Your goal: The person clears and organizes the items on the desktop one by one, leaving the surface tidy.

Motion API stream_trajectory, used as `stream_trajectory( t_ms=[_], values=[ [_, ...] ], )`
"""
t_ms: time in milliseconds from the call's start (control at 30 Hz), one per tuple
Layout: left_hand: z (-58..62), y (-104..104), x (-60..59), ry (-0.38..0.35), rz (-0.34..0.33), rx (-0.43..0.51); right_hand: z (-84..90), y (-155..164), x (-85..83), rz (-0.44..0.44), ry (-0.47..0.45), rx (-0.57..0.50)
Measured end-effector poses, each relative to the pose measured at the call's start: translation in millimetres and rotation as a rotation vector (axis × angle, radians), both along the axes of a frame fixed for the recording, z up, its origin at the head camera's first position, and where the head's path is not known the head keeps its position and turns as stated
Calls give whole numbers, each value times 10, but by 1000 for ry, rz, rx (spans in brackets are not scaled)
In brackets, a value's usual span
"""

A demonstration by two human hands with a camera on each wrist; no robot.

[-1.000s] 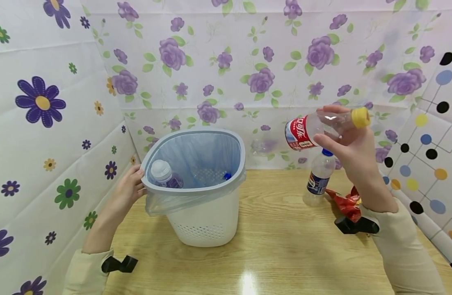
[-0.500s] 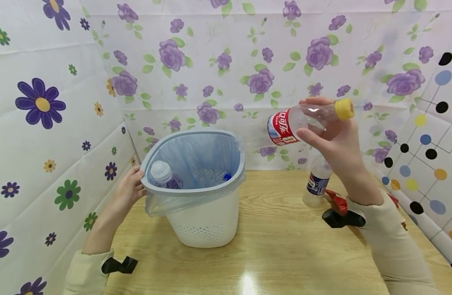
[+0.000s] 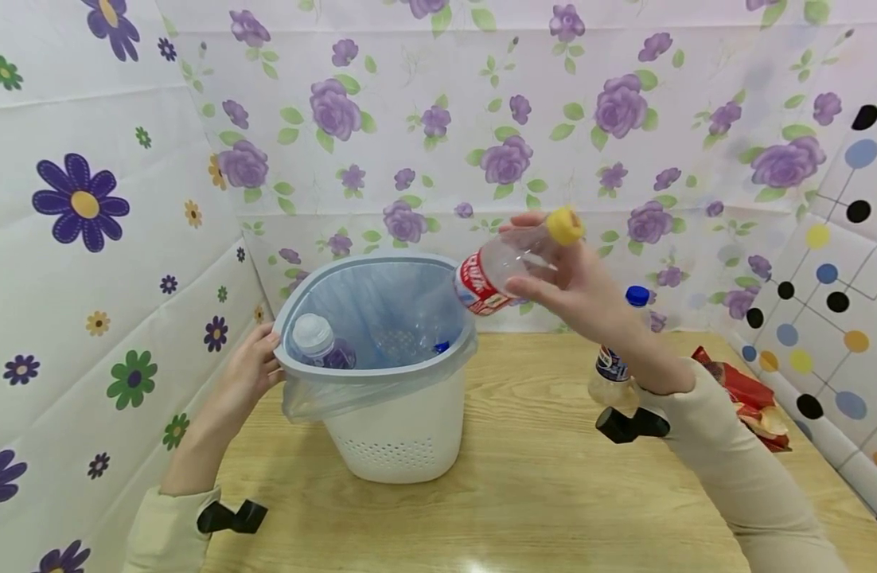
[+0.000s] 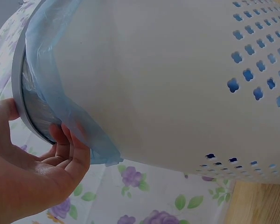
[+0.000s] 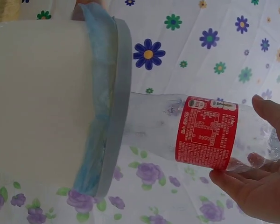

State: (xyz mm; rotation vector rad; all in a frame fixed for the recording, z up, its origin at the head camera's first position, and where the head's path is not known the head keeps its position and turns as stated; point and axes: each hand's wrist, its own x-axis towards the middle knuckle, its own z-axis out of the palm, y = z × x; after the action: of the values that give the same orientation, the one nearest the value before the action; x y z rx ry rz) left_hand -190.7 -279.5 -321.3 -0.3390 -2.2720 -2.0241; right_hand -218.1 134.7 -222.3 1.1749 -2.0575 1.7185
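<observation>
Tilting base-down toward the bin (image 3: 403,430), a clear bottle (image 3: 492,274) with a red label and yellow cap is gripped by the right hand (image 3: 574,290), whose fingers are curled round its upper body just below the cap. The bottle's base is held over the bin's right rim, above the opening (in the right wrist view the base sits just beside the grey rim, and whether it touches cannot be told). In that view the red label (image 5: 206,132) is seen between the rim (image 5: 113,112) and the fingers (image 5: 238,179), with the thumb at the label's far side.

The bin's left rim is held by the left hand (image 3: 248,370): the thumb is laid along the top of the grey ring and the fingers are curled under it, against the blue liner (image 4: 72,107) that is folded over the white wall. The bin is stood on a wooden table (image 3: 539,493) near its back left corner.

Inside the liner a white-capped bottle (image 3: 317,338) is seen at the left, and a blue cap (image 3: 442,345) lower down at the right. Behind the right forearm a blue-capped bottle (image 3: 617,358) is stood upright on the table, and a red wrapper (image 3: 746,394) is lying further right, well apart from the bin.
</observation>
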Motion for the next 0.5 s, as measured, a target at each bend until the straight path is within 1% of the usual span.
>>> stream_trajectory(
  t_ms=[100,167,233,367,500],
  values=[
    [-8,11,-8,-8,2,18,-43,-56,-29,21,-17,135],
    [-11,19,-11,-9,2,23,-68,-65,-42,33,-32,192],
    [-11,23,-14,-9,1,21,-94,-52,-53,23,-40,225],
    [-7,25,-17,-20,0,28,-142,23,-80,3,-27,238],
    [0,22,-24,-25,4,38,-176,153,-122,-42,-25,261]
  ],
)
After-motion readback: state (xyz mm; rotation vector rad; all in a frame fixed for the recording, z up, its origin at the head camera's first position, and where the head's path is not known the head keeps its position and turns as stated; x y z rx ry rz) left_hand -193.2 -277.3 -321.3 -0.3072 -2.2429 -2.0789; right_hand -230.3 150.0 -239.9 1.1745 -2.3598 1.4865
